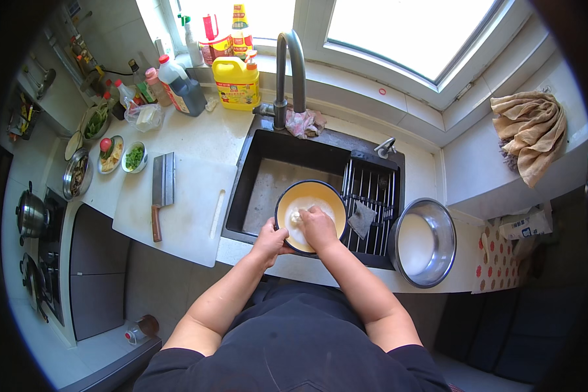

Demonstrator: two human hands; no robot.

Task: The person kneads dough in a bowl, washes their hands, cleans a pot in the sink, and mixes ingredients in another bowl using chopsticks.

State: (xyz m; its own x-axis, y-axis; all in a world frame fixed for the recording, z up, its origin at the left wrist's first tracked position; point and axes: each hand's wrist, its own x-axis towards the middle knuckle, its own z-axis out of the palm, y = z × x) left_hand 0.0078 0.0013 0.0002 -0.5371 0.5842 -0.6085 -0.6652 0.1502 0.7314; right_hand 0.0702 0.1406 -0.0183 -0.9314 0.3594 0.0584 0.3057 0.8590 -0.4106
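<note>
A yellow bowl point(332, 198) with a dark blue rim is held over the front of the black sink point(242, 163). My left hand point(270, 240) grips its left edge, thumb on the rim and fingers underneath. Inside the bowl, my right hand point(319, 228) has its fingers closed on a small white lump point(296, 217) that looks soft. Whitish powder or liquid coats the bottom of the bowl; which of the two I cannot tell. To the right, a steel basin point(445, 228) with white contents stands on the counter edge.
A cleaver point(164, 189) lies on the white cutting board point(199, 176) left of the sink. The faucet point(287, 72) rises behind it. A drying rack point(372, 189) with a grey cloth point(362, 219) covers the sink's right side. Bottles and a yellow jug point(235, 85) line the back.
</note>
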